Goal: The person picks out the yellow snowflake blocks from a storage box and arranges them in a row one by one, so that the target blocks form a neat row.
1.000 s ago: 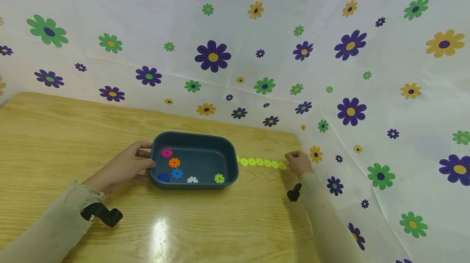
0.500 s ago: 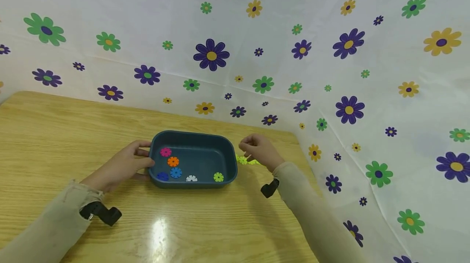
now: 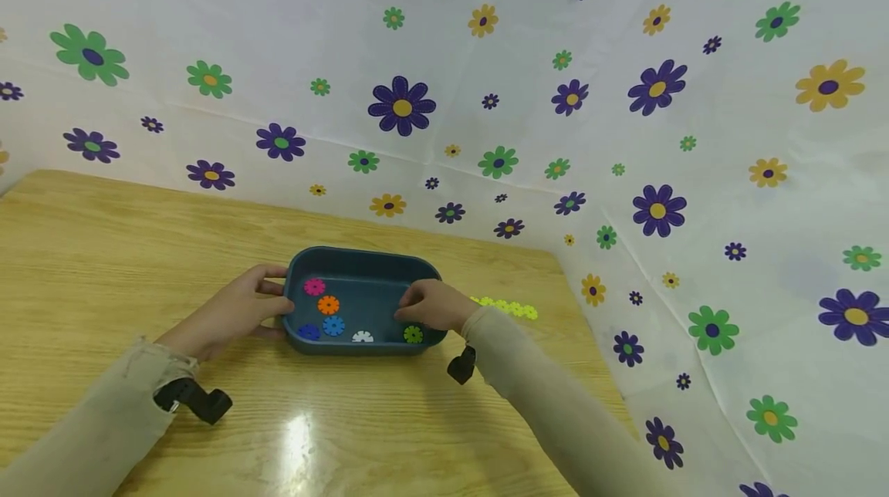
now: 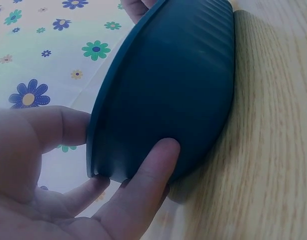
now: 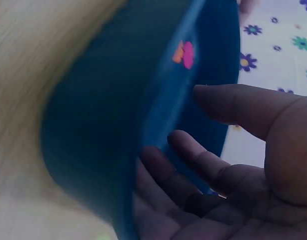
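In the head view a dark teal plastic tub [image 3: 361, 349] stands on the table. My left hand [image 3: 239, 312] holds its left end; in the left wrist view the thumb [image 4: 161, 155] lies on the outer wall and other fingers meet the rim. My right hand [image 3: 434, 305] reaches over the right rim into the tub. Its fingers [image 5: 193, 152] are bent and apart from the thumb, with nothing seen between them. Below it lies a green notched disc [image 3: 413, 335]. Other discs in the tub are pink [image 3: 315, 286], orange [image 3: 329, 305], light blue [image 3: 333, 326], dark blue [image 3: 309, 333] and white [image 3: 363, 336].
A row of yellow-green discs [image 3: 510, 307] lies on the wooden table [image 3: 361, 420] right of the tub, partly hidden by the right arm. Behind and to the right hangs a white cloth [image 3: 444, 65] with printed flowers.
My right hand has moved left from the far end of the yellow-green row, over the row, and into the tub. The left hand has stayed on the tub.
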`<state>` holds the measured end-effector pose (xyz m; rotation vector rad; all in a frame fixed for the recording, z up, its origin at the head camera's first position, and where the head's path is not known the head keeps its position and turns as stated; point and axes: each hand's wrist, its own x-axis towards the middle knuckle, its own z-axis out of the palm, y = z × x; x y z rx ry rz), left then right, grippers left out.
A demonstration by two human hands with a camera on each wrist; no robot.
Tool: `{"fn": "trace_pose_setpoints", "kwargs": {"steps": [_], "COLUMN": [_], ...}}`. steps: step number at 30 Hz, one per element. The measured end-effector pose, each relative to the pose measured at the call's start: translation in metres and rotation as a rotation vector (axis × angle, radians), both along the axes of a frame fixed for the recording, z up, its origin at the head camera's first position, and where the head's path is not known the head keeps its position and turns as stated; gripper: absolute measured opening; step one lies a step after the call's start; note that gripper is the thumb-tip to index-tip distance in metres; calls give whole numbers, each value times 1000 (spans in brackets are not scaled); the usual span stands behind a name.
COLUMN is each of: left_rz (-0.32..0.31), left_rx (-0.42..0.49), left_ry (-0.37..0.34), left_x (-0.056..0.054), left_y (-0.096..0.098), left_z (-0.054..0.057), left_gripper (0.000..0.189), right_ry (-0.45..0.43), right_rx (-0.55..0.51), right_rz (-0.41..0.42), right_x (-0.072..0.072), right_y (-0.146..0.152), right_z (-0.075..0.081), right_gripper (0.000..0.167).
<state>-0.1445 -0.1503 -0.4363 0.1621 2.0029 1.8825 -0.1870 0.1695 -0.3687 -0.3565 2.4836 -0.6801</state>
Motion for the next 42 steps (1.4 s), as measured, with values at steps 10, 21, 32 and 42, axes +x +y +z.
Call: {"fn": "trace_pose_setpoints", "kwargs": {"steps": [10, 21, 32, 42], "left_rz": [2, 4, 6, -1], "left_rx": [15, 5, 15, 9], "left_ry": [1, 0, -5, 9], "left_x": [0, 1, -1, 0], "left_y": [-1, -2, -2, 1], "left_z": [-3, 0, -4, -3], "left_gripper": [69, 70, 70, 70], "right_ry": [71, 187, 164, 166], "right_rx": [-87, 158, 200, 207], "right_rz": [-14, -46, -81, -97], "right_x": [2, -9, -15, -14], "right_y": [-11, -21, -28, -28], "right_z": [-27, -38, -40, -45], "right_gripper": [16, 38, 27, 33]}}
